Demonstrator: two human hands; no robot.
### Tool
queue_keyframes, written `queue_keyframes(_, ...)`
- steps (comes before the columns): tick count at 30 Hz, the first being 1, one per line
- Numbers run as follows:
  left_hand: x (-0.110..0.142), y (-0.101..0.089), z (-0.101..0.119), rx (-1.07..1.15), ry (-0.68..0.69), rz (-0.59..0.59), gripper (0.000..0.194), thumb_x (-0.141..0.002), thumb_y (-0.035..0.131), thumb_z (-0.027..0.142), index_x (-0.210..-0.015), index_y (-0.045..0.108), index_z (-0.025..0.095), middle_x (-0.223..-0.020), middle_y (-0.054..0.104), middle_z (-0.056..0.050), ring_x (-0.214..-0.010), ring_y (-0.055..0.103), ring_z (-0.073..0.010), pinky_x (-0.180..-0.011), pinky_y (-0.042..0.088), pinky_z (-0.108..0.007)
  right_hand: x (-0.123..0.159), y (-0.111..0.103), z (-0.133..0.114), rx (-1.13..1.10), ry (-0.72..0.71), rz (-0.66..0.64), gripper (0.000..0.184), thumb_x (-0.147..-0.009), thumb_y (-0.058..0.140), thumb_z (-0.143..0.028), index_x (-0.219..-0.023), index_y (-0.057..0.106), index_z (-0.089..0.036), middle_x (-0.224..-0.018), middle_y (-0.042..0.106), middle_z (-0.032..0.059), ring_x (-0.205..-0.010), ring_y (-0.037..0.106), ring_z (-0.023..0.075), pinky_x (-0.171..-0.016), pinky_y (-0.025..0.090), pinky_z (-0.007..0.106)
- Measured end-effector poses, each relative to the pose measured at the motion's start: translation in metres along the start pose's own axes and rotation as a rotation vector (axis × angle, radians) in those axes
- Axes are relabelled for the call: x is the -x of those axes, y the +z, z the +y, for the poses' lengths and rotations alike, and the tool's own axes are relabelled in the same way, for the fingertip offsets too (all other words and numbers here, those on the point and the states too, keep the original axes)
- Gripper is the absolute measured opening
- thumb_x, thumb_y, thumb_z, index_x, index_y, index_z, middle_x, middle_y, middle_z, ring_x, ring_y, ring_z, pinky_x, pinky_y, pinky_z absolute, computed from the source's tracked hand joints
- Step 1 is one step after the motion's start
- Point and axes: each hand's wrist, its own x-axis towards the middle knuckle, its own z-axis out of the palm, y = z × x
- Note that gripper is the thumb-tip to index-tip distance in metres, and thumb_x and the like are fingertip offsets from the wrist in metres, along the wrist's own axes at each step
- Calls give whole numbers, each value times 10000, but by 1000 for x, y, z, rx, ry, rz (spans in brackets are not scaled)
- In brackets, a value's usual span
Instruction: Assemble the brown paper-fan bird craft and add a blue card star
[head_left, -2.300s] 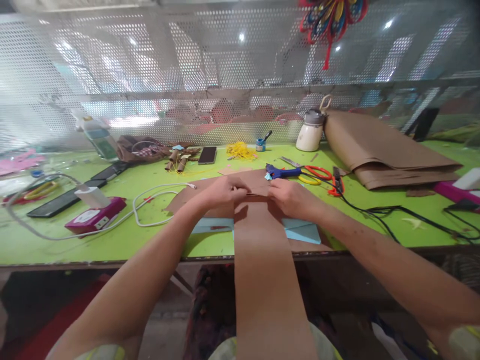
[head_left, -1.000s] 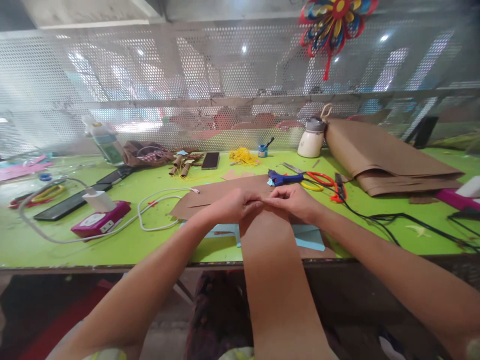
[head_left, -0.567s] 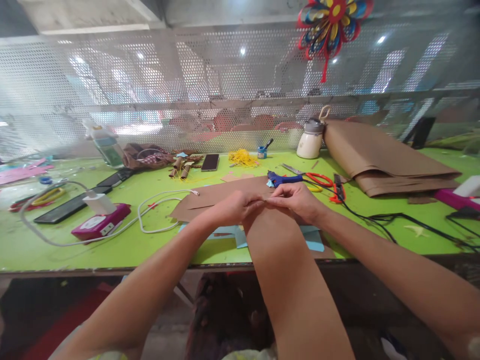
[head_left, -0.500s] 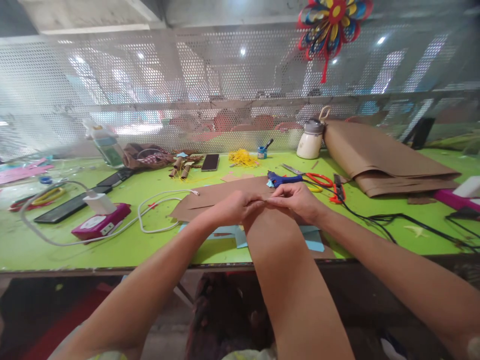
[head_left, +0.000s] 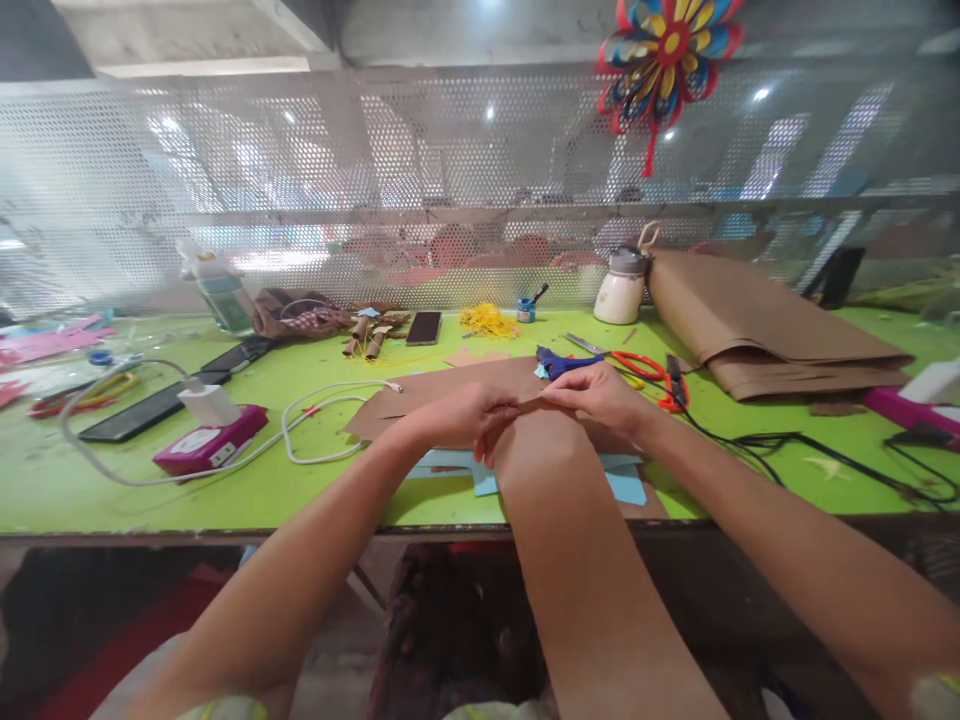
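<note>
A long strip of brown kraft paper [head_left: 589, 540] runs from my hands over the table's front edge and down toward my lap. My left hand [head_left: 474, 415] grips the left side of its far end, fingers curled round the edge. At the right of that same end, my right hand [head_left: 596, 398] pinches the narrow edge between thumb and fingers. Beneath my hands lie a larger brown paper sheet [head_left: 394, 408] and pale blue paper pieces [head_left: 484, 478]. Just beyond my right hand rests a blue glue gun [head_left: 564, 362], partly hidden.
Orange-handled scissors [head_left: 637, 364] and red-handled pliers [head_left: 676, 385] lie at right, near black cords [head_left: 795, 437]. Folded brown paper [head_left: 772, 320] and a cream bottle [head_left: 621, 290] stand behind. At left are a purple power strip [head_left: 210, 440] and white cable [head_left: 289, 440]. A phone [head_left: 424, 328] lies farther back.
My hands have moved slightly apart along the strip's far end, the right one shifting a little right. The strip stays held. The whole view has shifted slightly.
</note>
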Motion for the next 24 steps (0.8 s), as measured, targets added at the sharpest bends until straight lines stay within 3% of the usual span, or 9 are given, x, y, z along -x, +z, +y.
queue_keyframes(2,1,-1,0,-2,2,-2,345,-907,361,457,-974,549,176,-483,564,38,-393,524,-105,-431,352,-193,-1,0,0,5,3,-3,277,-681,692,-408,-721,723,-136,-590,565,-5,-565,435,99,-560,332,258)
queue_keyframes(7,1,-4,0,-156,35,106,396,-901,367,448,-666,509,163,-453,520,33,-380,464,-81,-432,325,-197,-4,1,5,-111,26,55,282,-614,751,-406,-612,668,-137,-522,516,-29,-514,388,82,-513,283,249)
queue_keyframes(11,0,-7,-1,-263,90,212,397,-878,422,430,-616,534,154,-517,570,9,-462,484,-83,-465,320,-197,-6,2,9,-179,48,56,323,-607,746,-445,-620,652,-136,-541,535,-27,-514,415,84,-516,311,246)
queue_keyframes(16,2,-13,-6,-113,43,116,368,-865,433,443,-636,510,165,-477,550,31,-405,486,-78,-464,357,-192,-7,0,9,-230,63,13,338,-616,736,-459,-663,670,-130,-611,589,-6,-570,492,102,-576,389,258)
queue_keyframes(24,5,-21,-8,17,33,44,265,-833,507,393,-720,543,156,-570,647,-6,-577,620,-125,-532,394,-205,-7,0,10,-315,74,-3,306,-610,757,-417,-665,674,-128,-597,594,-12,-549,504,95,-577,419,254)
